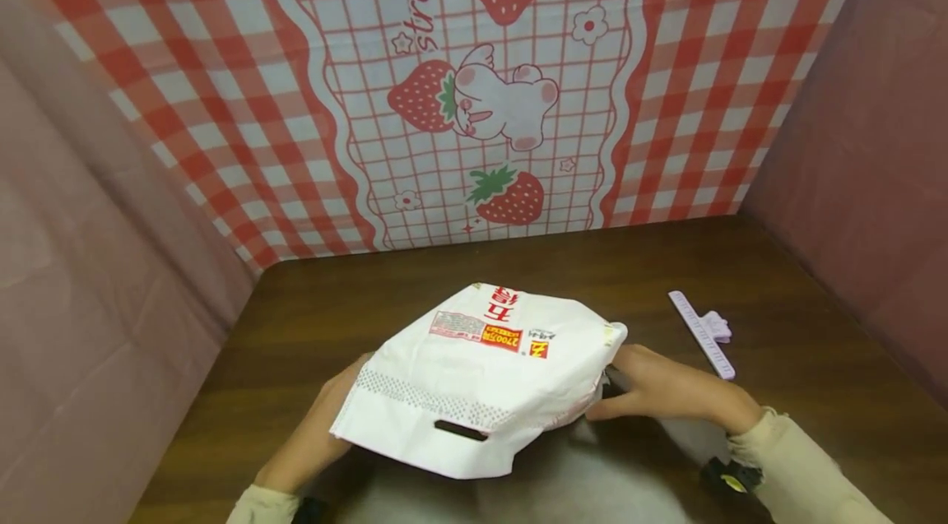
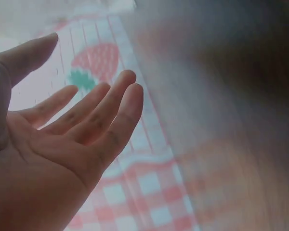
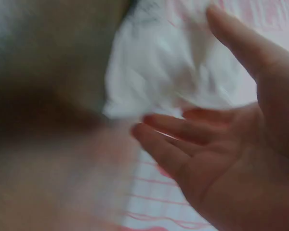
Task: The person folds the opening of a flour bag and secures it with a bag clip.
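Note:
A white plastic bag (image 1: 444,372) with red and yellow print and a slot handle at its near edge is at the middle of the table, between my hands. My left hand (image 1: 318,429) is at its left side, partly hidden behind it. In the left wrist view, that left hand (image 2: 82,130) has spread, slightly bent fingers with nothing in them. On the bag's right side is my right hand (image 1: 659,388), thumb apart from the fingers. The right wrist view shows the right hand (image 3: 221,144) loosely extended beside the blurred white bag (image 3: 159,62); contact is unclear.
A lilac bag clip (image 1: 699,335) lies on the dark wooden table (image 1: 355,285), right of the bag. Behind the table hangs a red-checked strawberry cloth (image 1: 481,178). Pink curtains (image 1: 96,302) flank both sides. A pale patch (image 1: 578,483) is on the near tabletop.

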`<state>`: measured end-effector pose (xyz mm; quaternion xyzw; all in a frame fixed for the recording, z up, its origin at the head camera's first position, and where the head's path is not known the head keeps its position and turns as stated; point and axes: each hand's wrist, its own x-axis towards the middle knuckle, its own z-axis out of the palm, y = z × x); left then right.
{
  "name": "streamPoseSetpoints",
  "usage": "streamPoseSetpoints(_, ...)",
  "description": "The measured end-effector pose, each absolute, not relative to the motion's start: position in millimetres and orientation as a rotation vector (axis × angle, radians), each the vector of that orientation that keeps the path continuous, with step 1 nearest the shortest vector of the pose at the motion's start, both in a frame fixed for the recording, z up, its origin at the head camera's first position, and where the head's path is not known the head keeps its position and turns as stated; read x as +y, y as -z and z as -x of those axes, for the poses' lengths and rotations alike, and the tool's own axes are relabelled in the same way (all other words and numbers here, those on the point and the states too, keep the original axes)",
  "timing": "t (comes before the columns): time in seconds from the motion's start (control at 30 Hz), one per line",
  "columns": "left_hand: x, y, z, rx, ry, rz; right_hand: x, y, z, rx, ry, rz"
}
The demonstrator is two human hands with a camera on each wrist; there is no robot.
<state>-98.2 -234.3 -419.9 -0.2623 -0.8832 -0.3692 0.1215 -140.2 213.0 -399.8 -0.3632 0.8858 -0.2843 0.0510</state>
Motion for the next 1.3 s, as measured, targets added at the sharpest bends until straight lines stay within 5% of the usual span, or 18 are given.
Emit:
streamPoseSetpoints(0.37,-256.4,377.4,98.5,-2.391,0.759,0.588,241.8,322.9,143.9,2.713,0.604,0.987)
streamPoseSetpoints(0.63,-221.4,325.1,78.3,-2.37,0.612,0.709,252.6,287.1,126.9,2.888,0.529,0.89)
streamPoseSetpoints(1.3,-120.2,270.5,46.0,-2.375,0.393,1.087,199.9,275.3,81.7,3.159,0.527,1.464)
